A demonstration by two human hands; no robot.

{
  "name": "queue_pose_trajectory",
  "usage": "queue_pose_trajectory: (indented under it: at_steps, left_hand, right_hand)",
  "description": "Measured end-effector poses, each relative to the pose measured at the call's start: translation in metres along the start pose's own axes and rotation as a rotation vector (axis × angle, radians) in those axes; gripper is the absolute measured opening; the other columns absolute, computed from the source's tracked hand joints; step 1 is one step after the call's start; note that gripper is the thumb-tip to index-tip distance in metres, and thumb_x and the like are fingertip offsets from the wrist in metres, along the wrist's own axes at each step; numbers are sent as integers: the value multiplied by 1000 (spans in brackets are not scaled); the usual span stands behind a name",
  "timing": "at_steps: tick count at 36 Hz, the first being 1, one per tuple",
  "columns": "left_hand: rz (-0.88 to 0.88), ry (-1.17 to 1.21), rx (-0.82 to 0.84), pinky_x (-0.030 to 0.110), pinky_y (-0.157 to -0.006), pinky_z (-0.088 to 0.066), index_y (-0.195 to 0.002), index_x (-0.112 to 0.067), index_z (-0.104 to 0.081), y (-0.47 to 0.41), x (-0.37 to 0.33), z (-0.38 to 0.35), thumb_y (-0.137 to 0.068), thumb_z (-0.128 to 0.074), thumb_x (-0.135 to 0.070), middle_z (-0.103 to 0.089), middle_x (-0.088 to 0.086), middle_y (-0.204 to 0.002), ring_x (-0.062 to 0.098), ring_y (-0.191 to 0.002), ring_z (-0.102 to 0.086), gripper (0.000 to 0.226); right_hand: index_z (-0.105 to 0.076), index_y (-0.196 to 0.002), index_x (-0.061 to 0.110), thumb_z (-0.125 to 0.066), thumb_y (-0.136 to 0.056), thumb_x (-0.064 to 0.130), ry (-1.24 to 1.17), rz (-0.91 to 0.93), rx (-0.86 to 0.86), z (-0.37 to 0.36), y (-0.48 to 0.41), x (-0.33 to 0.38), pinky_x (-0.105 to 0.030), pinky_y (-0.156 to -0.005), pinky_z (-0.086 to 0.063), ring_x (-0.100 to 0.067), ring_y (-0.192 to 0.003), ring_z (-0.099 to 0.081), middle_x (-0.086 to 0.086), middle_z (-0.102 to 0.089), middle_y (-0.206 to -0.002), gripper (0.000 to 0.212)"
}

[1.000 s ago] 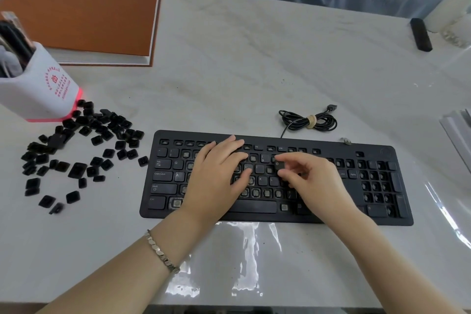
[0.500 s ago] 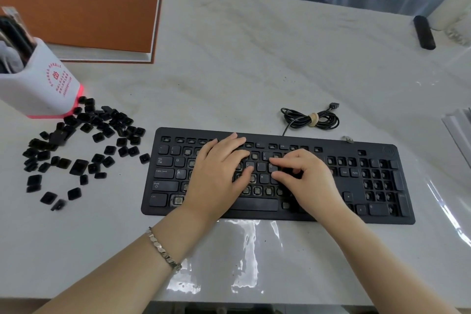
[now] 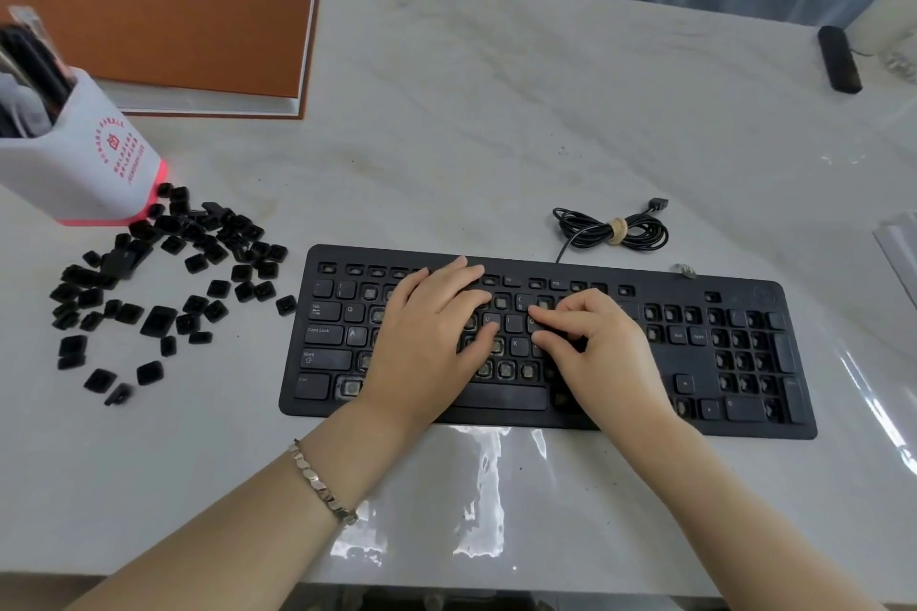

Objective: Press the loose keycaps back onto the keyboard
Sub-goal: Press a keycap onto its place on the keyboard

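- A white pen holder [image 3: 82, 164] with red print is seen at the far left of the table [image 3: 496, 114], with dark pens standing in it.
- An orange-covered book [image 3: 163, 10] is laid flat behind the holder, at the far left corner.
- The loose keycaps [image 3: 163, 283] are scattered in a black heap on the table, just in front of the holder and left of the keyboard, with the nearest one lying close to the keyboard's left edge.
- The black keyboard [image 3: 501, 396] is set squarely in front of the person. Many of its sockets are bare, while some keys, such as Tab, Caps Lock, Shift, Ctrl and the space bar, are seated.
- The left hand [image 3: 431, 342] is laid flat on the left half of the keys, with its fingers stretched out and nothing held. A metal bracelet [image 3: 322, 481] is worn on that wrist.
- The right hand [image 3: 595, 347] is rested on the middle of the keyboard with its fingers curled. Its forefinger and thumb are pointed left onto the letter rows, and whether a keycap is pinched there cannot be told.
- A coiled black cable [image 3: 613, 231], bound with a tan tie, is lying just behind the keyboard.
- A small black bar [image 3: 838, 60] is lying at the far right edge.
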State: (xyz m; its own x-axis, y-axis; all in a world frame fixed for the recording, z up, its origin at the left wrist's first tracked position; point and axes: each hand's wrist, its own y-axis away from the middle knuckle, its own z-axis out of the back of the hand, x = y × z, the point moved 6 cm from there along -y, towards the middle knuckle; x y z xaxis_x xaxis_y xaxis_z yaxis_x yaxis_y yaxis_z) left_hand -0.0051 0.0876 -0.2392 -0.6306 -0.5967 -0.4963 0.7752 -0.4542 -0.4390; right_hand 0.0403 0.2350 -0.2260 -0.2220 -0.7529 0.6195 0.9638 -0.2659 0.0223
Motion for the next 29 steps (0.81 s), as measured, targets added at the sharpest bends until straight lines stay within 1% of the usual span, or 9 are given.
queue_pose_trajectory:
  at_steps: [3, 6, 9, 13, 18, 22, 25, 27, 29]
  left_hand:
    - [6, 2, 6, 35, -103, -31, -94, -10, -70, 0, 0, 0, -84, -53, -29, -66, 4, -116, 15, -119, -50, 27]
    - [19, 18, 19, 34, -104, -30, -94, -10, -70, 1, 1, 0, -84, -53, -29, -66, 4, -116, 14, -120, -49, 27]
    - [28, 43, 33, 33, -105, -28, -96, -11, -70, 1, 1, 0, -84, -52, -30, -65, 4, -118, 14, -121, -48, 28]
    - [29, 36, 43, 32, -107, -27, -97, -10, -70, 2, 2, -1, -85, -52, -29, -64, 4, -119, 13, -122, -48, 29]
    - [34, 46, 60, 32, -107, -27, -97, -11, -70, 2, 2, -2, -85, -52, -29, -64, 3, -120, 13, -122, -47, 28]
    - [32, 83, 81, 32, -108, -27, -98, -9, -70, 4, 2, 2, -87, -49, -25, -65, 4, -117, 12, -122, -47, 28]
    - [55, 93, 71, 29, -109, -27, -102, -8, -70, 11, 8, 15, -88, -46, -19, -66, 5, -117, 12, -121, -48, 29]
    - [110, 81, 25, 30, -106, -30, -103, -6, -70, 19, 20, 34, -88, -44, -16, -65, 5, -117, 12, -119, -49, 31]
    - [184, 33, -18, 30, -103, -32, -104, -6, -69, 27, 37, 57, -87, -44, -16, -63, 4, -119, 14, -117, -51, 32]
  right_hand:
    - [-72, -104, 24, -66, -85, 15, 22, 42, -53, -1, 4, 3, -23, -75, -43, -10, -89, -49, 15, -49, -81, 21]
    - [-73, -100, 18, -54, -86, 19, 207, 228, -187, 0, 15, 11, -32, -55, -49, -19, -80, -48, -2, -57, -85, 23]
    - [-70, -107, 17, -48, -87, 27, 328, 297, -245, -2, 22, 4, -39, -69, -48, -25, -90, -46, -11, -58, -101, 32]
    - [-69, -110, 19, -44, -89, 35, 404, 307, -241, -5, 26, 1, -44, -86, -40, -30, -106, -43, -11, -51, -120, 35]
    - [-69, -109, 21, -44, -89, 34, 371, 286, -181, -4, 25, 1, -38, -92, -30, -27, -111, -44, -12, -60, -116, 35]
    - [-74, -97, 20, -47, -85, 35, 210, 212, -190, 5, 19, 6, -36, -91, -35, -19, -105, -46, -5, -64, -105, 33]
    - [-74, -93, 14, -55, -82, 23, 107, 198, -198, 8, 18, 20, -35, -86, -43, -17, -93, -55, -1, -66, -93, 23]
    - [-73, -96, 12, -56, -81, 16, 46, 218, -115, 3, 16, 38, -28, -84, -45, -14, -88, -59, 1, -68, -90, 23]
    - [-73, -99, 14, -56, -85, 14, 12, 255, 25, -8, 12, 61, -16, -85, -38, -8, -90, -56, 3, -69, -92, 22]
